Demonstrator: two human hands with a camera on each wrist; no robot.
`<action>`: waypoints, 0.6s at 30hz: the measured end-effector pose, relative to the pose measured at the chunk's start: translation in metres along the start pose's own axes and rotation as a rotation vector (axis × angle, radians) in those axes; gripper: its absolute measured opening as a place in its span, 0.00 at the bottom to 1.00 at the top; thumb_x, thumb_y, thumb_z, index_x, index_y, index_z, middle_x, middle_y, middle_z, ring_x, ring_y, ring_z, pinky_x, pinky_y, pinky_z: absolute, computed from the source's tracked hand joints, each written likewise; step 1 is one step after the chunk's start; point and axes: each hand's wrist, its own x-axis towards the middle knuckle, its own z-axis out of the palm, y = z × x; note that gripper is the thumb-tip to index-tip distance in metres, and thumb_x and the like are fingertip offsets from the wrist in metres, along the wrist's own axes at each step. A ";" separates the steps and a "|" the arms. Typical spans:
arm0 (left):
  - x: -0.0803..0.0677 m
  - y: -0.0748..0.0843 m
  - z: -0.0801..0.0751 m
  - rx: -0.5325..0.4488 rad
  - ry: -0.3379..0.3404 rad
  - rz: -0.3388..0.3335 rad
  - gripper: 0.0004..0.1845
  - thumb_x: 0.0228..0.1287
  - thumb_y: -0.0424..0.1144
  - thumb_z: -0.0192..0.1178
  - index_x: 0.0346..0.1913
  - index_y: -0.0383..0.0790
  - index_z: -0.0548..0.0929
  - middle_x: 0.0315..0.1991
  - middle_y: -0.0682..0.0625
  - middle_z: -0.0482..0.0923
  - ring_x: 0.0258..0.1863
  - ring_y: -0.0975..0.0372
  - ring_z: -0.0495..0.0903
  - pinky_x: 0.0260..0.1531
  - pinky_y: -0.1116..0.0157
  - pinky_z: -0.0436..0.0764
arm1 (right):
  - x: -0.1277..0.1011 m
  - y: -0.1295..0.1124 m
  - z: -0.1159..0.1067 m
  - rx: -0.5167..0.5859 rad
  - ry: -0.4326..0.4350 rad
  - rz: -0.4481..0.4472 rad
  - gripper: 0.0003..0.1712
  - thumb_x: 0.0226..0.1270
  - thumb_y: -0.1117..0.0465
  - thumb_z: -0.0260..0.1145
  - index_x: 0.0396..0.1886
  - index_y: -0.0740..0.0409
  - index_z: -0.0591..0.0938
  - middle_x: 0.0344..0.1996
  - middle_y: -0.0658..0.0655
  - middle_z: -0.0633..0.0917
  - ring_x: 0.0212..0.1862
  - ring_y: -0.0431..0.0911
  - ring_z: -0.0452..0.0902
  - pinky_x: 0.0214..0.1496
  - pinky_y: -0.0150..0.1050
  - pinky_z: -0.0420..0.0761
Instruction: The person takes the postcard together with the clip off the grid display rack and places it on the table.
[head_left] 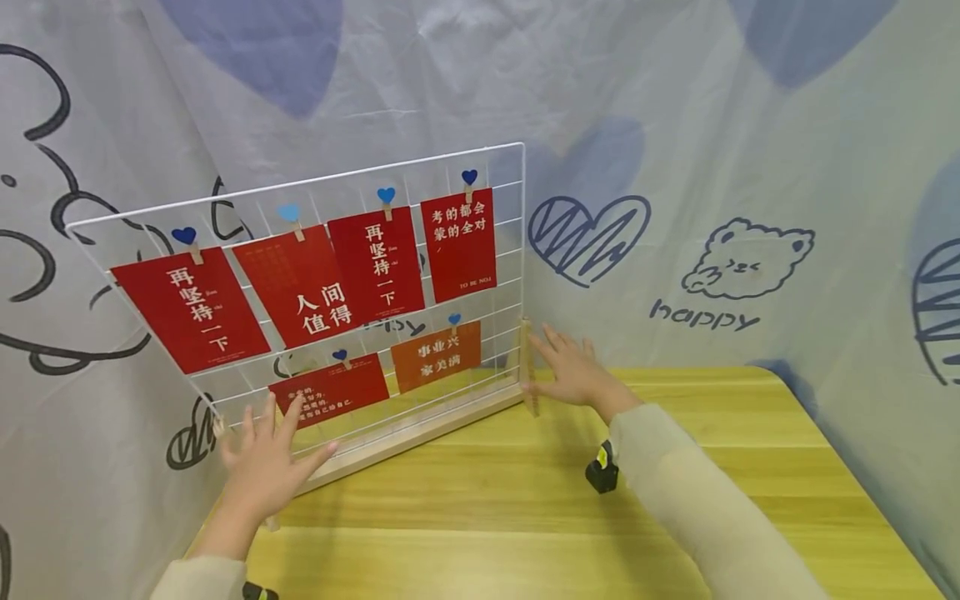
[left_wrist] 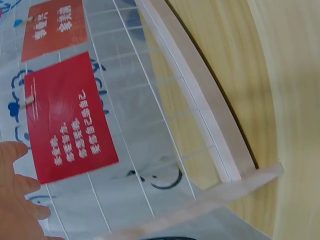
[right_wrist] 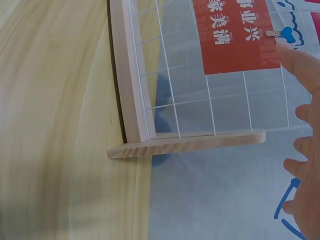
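Note:
A white wire grid panel (head_left: 300,185) stands on a wooden base (head_left: 435,427) on the yellow table (head_left: 675,500). Several red cards (head_left: 191,308) and one orange card (head_left: 437,354) hang on it from small pegs with blue hearts. My left hand (head_left: 266,462) is spread, fingers straight, at the panel's lower left corner, close to the lower red card (left_wrist: 70,120). My right hand (head_left: 566,362) is flat with straight fingers beside the panel's right edge, just off the wooden foot (right_wrist: 190,144). Neither hand holds anything. Whether either hand touches the frame does not show.
A pale cloth backdrop (head_left: 712,167) printed with hearts, a bear and "happy" hangs close behind and to the right of the table. The table's left edge (head_left: 225,508) lies just under my left hand. A black wrist device (head_left: 602,473) sits on my right sleeve.

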 end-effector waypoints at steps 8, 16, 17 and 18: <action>-0.008 -0.016 -0.003 -0.026 0.037 -0.078 0.45 0.54 0.65 0.44 0.65 0.36 0.46 0.63 0.29 0.34 0.58 0.34 0.29 0.41 0.30 0.34 | 0.007 -0.001 0.002 0.051 -0.003 0.023 0.49 0.52 0.32 0.50 0.67 0.51 0.47 0.65 0.62 0.44 0.63 0.62 0.42 0.57 0.62 0.37; -0.012 -0.027 -0.002 -0.051 0.071 -0.156 0.45 0.55 0.64 0.43 0.66 0.37 0.43 0.63 0.31 0.26 0.58 0.35 0.27 0.40 0.30 0.37 | 0.018 -0.001 0.007 0.090 0.001 0.029 0.49 0.53 0.33 0.51 0.67 0.53 0.48 0.65 0.62 0.44 0.63 0.61 0.41 0.57 0.62 0.38; -0.013 -0.029 -0.002 -0.050 0.074 -0.167 0.46 0.55 0.64 0.43 0.66 0.37 0.43 0.63 0.31 0.26 0.58 0.35 0.28 0.40 0.30 0.38 | 0.019 -0.001 0.007 0.094 0.004 0.025 0.48 0.53 0.34 0.51 0.67 0.54 0.48 0.65 0.62 0.44 0.63 0.61 0.42 0.57 0.62 0.38; -0.013 -0.030 -0.002 -0.048 0.076 -0.177 0.46 0.55 0.64 0.43 0.66 0.37 0.42 0.63 0.31 0.26 0.58 0.34 0.28 0.40 0.30 0.38 | 0.021 -0.001 0.008 0.096 0.005 0.024 0.48 0.53 0.34 0.51 0.66 0.55 0.49 0.65 0.62 0.44 0.63 0.61 0.42 0.57 0.63 0.39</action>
